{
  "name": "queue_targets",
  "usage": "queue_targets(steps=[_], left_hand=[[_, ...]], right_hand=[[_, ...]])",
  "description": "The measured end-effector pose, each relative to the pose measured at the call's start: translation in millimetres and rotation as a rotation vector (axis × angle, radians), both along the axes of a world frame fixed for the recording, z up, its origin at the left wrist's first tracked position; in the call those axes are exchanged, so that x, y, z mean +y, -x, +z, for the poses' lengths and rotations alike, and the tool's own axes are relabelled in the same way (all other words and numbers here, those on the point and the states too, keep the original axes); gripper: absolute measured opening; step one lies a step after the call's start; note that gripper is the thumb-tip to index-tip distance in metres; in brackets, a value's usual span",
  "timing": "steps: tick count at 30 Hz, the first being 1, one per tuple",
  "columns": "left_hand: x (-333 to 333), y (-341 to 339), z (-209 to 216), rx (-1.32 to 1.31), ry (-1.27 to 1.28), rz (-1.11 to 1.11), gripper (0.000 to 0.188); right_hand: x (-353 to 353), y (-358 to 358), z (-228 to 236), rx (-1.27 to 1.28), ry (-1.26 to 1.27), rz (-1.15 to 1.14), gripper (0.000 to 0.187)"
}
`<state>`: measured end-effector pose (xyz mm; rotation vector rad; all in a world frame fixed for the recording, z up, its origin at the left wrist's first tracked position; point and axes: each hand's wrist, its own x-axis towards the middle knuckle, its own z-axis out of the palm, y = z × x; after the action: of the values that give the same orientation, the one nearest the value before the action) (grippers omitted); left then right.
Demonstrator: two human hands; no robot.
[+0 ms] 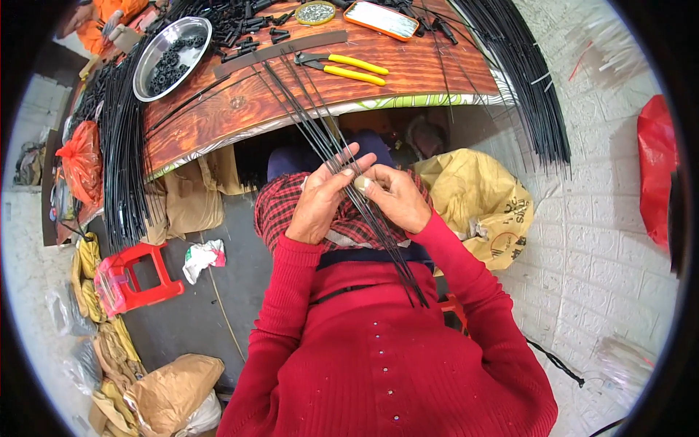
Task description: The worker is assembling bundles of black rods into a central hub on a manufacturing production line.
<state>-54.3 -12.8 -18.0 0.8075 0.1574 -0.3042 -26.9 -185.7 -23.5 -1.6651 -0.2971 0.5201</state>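
Observation:
A loose bundle of long, thin black rods [399,256] runs slantwise over my lap, its far ends reaching the table edge. My left hand [320,195] holds the bundle near its middle, thumb on top and fingers stretched beneath. Closed around the same rods just to the right is my right hand [402,200], thumb and fingers pinched together. A small pale piece [362,183] shows at the right fingertips; I cannot tell what it is. Beyond the hands, cutting pliers with yellow handles [357,70] lie on the wood-patterned table [240,109].
A metal bowl [138,81] of black rings stands at the table's left, near scattered black parts [251,25]. More black rods hang over its left [125,160] and right [535,95] ends. A yellow sack [466,182] sits right of my lap; a red stool [156,291] stands left.

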Motion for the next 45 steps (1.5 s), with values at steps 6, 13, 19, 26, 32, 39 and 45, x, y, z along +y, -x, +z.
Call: queue_targets(steps=[6,13,19,26,32,39,45], left_hand=[[-10,11,36,-0.11,-0.325,0.008,0.05],[-14,39,94,-0.573,-0.619,0.016,0.051],[-13,48,120,-0.973,-0.878,0.062,0.049],[-15,15,65,-0.244,-0.393,0.038,0.046],[1,-11,-8,-0.057,-0.32,0.012,0.051],[11,-20,-10,-0.051,-0.312,0.025,0.053],[39,-59,-8,-0.023,-0.213,0.083,0.052]], right_hand=[[-3,19,42,-0.136,0.068,-0.043,0.01],[-10,47,85,-0.413,-0.123,-0.099,0.022],[-21,63,97,-0.609,-0.155,-0.046,0.026],[2,30,54,-0.281,0.051,-0.066,0.016],[22,2,-24,-0.06,-0.156,-0.14,0.028],[30,-2,-14,0.18,-0.289,-0.106,0.025],[61,-25,10,0.447,-0.282,-0.096,0.026]])
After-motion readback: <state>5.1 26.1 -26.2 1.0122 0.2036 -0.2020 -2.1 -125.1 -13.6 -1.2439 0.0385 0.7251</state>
